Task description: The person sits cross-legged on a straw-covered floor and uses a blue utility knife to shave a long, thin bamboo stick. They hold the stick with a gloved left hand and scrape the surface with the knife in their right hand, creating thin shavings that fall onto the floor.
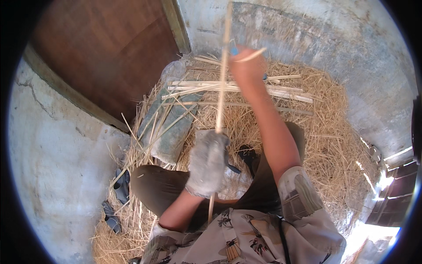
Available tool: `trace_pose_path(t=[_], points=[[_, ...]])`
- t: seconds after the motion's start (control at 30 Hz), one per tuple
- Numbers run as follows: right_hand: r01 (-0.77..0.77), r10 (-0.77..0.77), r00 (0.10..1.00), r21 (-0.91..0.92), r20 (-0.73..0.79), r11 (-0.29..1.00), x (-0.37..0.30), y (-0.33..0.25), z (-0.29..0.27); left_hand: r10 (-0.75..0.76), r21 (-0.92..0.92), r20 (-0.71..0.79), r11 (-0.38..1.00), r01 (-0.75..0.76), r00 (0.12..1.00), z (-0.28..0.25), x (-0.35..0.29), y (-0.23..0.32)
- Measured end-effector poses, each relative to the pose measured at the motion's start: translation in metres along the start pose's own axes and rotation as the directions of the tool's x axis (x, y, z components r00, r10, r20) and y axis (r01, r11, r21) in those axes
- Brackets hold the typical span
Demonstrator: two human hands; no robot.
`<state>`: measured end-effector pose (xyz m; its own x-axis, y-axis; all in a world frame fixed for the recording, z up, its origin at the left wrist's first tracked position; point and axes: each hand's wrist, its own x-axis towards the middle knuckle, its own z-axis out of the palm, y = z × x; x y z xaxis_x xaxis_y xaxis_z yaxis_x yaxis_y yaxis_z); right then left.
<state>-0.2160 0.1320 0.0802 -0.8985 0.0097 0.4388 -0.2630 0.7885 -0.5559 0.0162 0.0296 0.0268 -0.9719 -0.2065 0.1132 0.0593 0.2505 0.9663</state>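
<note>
Pale, dry cane: one long thin stalk (pixel 221 92) runs nearly upright through the middle of the view, held at two places. Left hand (pixel 207 163), in a grey fabric glove, has its grip clenched around the stalk low down, above the lap; the stalk's lower end pokes out beneath the glove. Right hand (pixel 247 66), bare, arm stretched forward, grip closed on the stalk higher up, a thin peeled strip (pixel 251 54) curling off beside the fingers. Person sits on a thick bed of straw (pixel 325 145), knees apart, dark trousers, patterned short-sleeved shirt. Ahead on the straw, a loose bundle of similar split canes (pixel 281 91) lies crosswise. A grey-green sack (pixel 169 132) lies left of the knees. Dark sandals (pixel 115 198) sit at the straw's left edge by the rough plaster wall (pixel 57 145). Brown wooden door (pixel 110 48) upper left.
</note>
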Motion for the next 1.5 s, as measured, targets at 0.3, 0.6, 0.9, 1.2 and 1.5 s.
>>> trace_pose_path(t=[0.3,0.6,0.9,1.2,1.5], points=[[0.12,-0.121,0.975,-0.018,-0.187,0.993,0.003,0.048,-0.012,-0.233,-0.27,0.146,0.926,0.265,0.961,0.004,0.004,0.03],[0.629,-0.629,0.777,0.102,-0.03,0.771,-0.081,-0.019,0.026,-0.275,-0.361,-0.07,0.903,0.233,0.959,-0.031,0.02,0.03],[0.749,-0.74,0.662,0.081,-0.119,0.658,-0.095,-0.024,0.04,-0.068,0.06,-0.208,0.995,0.082,0.976,-0.037,0.024,0.007],[0.742,-0.732,0.659,-0.006,-0.172,0.67,-0.091,-0.034,0.039,-0.052,-0.013,-0.251,0.999,0.05,0.967,-0.033,0.019,0.003],[0.662,-0.686,0.698,-0.177,-0.208,0.728,-0.062,-0.033,0.039,-0.104,0.109,-0.211,0.986,0.129,0.972,-0.039,0.012,0.024]])
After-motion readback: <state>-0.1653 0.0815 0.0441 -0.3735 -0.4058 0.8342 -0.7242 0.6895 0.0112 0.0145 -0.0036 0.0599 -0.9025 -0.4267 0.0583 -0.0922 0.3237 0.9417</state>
